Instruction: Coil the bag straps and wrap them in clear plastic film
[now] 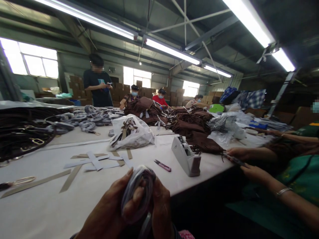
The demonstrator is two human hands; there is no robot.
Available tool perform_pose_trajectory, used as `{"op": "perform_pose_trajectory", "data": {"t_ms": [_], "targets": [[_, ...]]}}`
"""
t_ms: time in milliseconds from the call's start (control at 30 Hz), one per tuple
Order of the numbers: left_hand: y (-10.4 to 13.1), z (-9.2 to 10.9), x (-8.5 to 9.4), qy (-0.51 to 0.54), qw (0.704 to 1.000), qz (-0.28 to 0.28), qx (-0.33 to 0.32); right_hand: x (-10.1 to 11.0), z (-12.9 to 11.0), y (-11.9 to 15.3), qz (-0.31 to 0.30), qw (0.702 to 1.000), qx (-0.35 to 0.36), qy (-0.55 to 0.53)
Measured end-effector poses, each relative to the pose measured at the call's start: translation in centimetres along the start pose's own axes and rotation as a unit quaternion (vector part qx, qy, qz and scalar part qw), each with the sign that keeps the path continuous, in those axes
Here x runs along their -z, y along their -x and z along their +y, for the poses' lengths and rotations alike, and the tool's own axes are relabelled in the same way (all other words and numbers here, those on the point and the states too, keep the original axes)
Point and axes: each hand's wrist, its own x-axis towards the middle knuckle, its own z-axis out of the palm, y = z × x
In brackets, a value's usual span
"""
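Note:
Close to the camera, both hands are wrapped around a coiled strap (126,196) covered in greyish, see-through wrap. My left hand (107,209) grips the coil from the left, its thumb along the upper edge. Fingertips poke through the loop's middle; whose they are is hard to tell. On the other side, my right hand (160,205) closes around the coil's right edge. A loose end hangs below, partly hidden between the palms. Just beyond lie pink-handled thread snips (163,165), a grey tape dispenser (186,157) and crossed paper strips (94,161).
A plastic bag of strips (132,132) stands mid-table. Wrapped coils (92,118) and dark straps with metal rings (25,129) lie left; brown bags (194,129) are heaped behind the dispenser. At right, a co-worker's hands (239,156) hold a small item. Other people are behind the table.

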Motion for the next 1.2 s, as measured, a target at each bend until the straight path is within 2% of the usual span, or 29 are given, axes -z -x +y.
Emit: {"op": "perform_pose_trajectory", "data": {"t_ms": [100, 233, 367, 500, 633, 733, 833, 933, 1000, 1033, 1167, 1200], "targets": [[-1.4, 0.8, 1.0, 0.034, 0.998, 0.012, -0.053, -1.6, 1.2, 0.9, -0.043, 0.998, -0.033, -0.041], [-2.9, 0.6, 2.2, -0.029, 0.995, 0.023, -0.096, -1.8, 1.0, 0.8, -0.081, 0.988, -0.097, -0.089], [-3.3, 0.6, 1.2, -0.018, 0.995, 0.047, -0.091, -1.3, 0.1, 0.2, -0.144, 0.97, -0.156, -0.12], [-4.0, 1.2, -0.3, 0.006, 0.995, 0.061, -0.074, -1.3, 0.0, 0.2, -0.145, 0.956, -0.185, -0.176], [-5.4, 0.9, 0.8, -0.128, 0.981, 0.04, -0.139, -0.7, -0.1, 0.4, -0.157, 0.953, -0.178, -0.189], [-6.0, 0.0, 2.7, -0.278, 0.947, 0.01, -0.16, 0.1, -0.1, -0.1, -0.151, 0.941, -0.213, -0.213], [-6.1, -0.4, 4.2, -0.401, 0.907, -0.051, -0.115, 1.1, -0.5, -1.1, -0.14, 0.911, -0.315, -0.228], [-6.2, 0.2, 5.1, -0.43, 0.89, -0.141, -0.056, 2.0, -1.4, -2.1, -0.152, 0.888, -0.379, -0.212], [-6.4, 0.9, 5.1, -0.447, 0.874, -0.189, -0.042, 2.6, -1.9, -2.6, -0.154, 0.891, -0.382, -0.19], [-6.5, 1.2, 5.1, -0.472, 0.856, -0.205, -0.043, 2.8, -2.1, -2.7, -0.155, 0.897, -0.374, -0.178], [-6.9, 1.5, 4.4, -0.619, 0.749, -0.212, -0.111, 3.7, -2.2, -3.2, -0.152, 0.928, -0.32, -0.118], [-7.0, 1.4, 4.2, -0.635, 0.731, -0.212, -0.131, 4.0, -2.2, -3.4, -0.154, 0.938, -0.3, -0.083]]}}
